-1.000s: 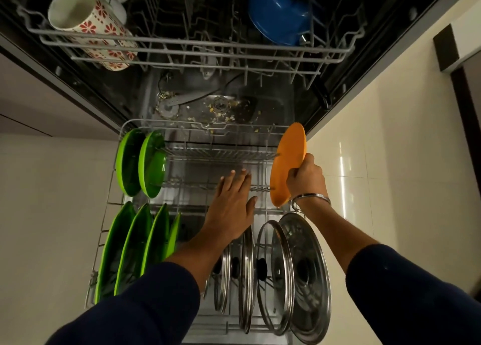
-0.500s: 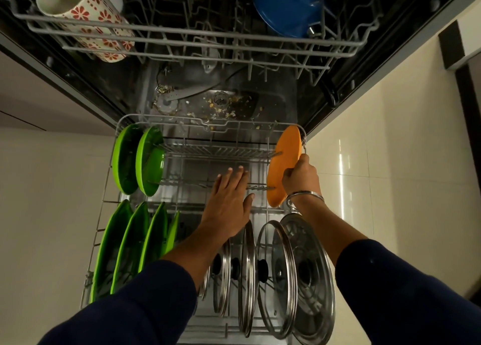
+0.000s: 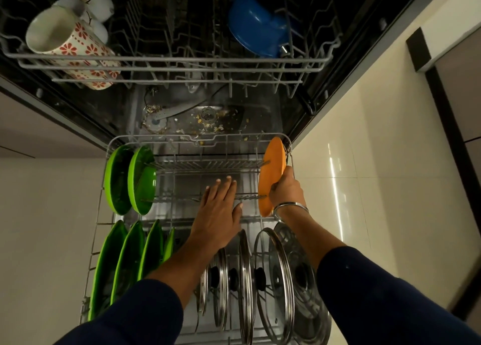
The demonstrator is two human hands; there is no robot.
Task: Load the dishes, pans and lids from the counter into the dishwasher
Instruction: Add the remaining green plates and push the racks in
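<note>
Orange plate going on edge into the far right corner of the pulled-out lower rack.

Nearest, steel lids (image 3: 273, 287) stand on edge in the lower rack (image 3: 100, 230), with long green plates (image 3: 125, 266) to their left. Beyond them the left hand (image 3: 218, 214) lies flat, fingers straight, grasping nothing, on the rack's bare middle tines. The right hand (image 3: 286, 191) is curled round the near edge of the orange plate (image 3: 272, 178), which stands upright just beside the rack's right wall. Two round green plates (image 3: 130, 180) stand at far left; open tines lie between. Farther, the upper rack (image 3: 169, 66) holds a flowered mug (image 3: 67, 47) and a blue pan (image 3: 256, 29).
</note>
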